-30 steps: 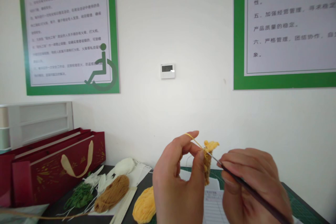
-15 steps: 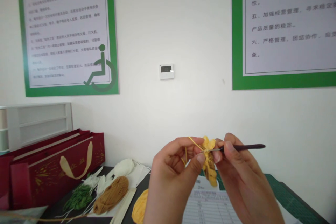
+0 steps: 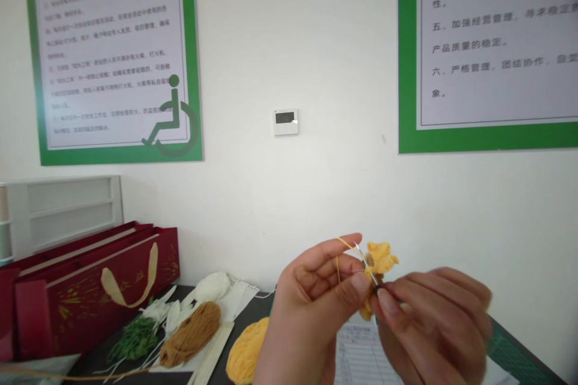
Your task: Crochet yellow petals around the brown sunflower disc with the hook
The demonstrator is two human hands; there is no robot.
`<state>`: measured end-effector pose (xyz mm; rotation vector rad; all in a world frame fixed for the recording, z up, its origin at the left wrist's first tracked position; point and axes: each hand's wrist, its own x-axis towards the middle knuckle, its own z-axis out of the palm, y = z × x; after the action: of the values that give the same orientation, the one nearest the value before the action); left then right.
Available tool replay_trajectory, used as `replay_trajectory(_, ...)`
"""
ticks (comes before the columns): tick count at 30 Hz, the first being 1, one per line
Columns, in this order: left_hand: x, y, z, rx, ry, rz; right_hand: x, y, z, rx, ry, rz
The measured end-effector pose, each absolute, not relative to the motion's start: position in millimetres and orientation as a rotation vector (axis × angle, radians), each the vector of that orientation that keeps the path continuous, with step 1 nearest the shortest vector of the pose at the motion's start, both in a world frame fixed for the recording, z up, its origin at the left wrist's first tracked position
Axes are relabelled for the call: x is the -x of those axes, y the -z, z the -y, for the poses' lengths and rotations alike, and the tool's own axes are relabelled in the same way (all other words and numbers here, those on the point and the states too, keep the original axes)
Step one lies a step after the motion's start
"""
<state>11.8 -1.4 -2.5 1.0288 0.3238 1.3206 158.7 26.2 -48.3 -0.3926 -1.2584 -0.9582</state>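
Observation:
Between my hands is a small yellow and brown crochet piece [image 3: 382, 257], held up above the table. My left hand [image 3: 316, 298] pinches its left side between thumb and fingers, with yellow yarn [image 3: 345, 243] running over the raised index finger. My right hand [image 3: 433, 319] grips a crochet hook [image 3: 366, 264]; its metal shaft slants up and left across the piece, the tip close to the yarn and my left index finger. The hook's dark handle is mostly hidden in my right fingers. The lower part of the crochet piece is partly covered by my hands.
A yellow yarn ball [image 3: 247, 352], a brown yarn skein [image 3: 192, 334], green yarn [image 3: 134, 337] and white yarn [image 3: 212, 286] lie on the dark table. Dark red gift bags [image 3: 90, 295] stand at left. Below my hands are a printed sheet [image 3: 361, 355] and a green cutting mat [image 3: 515, 343].
My right hand has turned, swinging the hook from nearly level to a steep slant with its tip up. The crochet piece has shifted slightly right and twisted. My left hand moved a little right.

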Motion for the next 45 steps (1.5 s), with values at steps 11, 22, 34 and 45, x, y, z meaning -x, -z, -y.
replay_trajectory(11, 7.6, 0.9, -5.9, -1.139, -1.178, -0.275, -138.2, 31.3, -20.4, 0.065, -0.171, 1.203)
replay_trajectory(22, 10.1, -1.0, -5.4, -1.162, -1.207, -0.359, -143.3, 33.5, -17.7, 0.108, -0.164, 1.254)
replay_trajectory(34, -3.2, 0.2, -0.9, -1.222, -1.566, -0.501, -137.1, 31.8, -23.0, 0.248, -0.615, 1.145)
replay_trajectory(45, -1.9, 0.9, 0.2, -1.312, -1.612, -0.541, -130.3, 32.7, -21.6, 0.229, -0.855, 1.104)
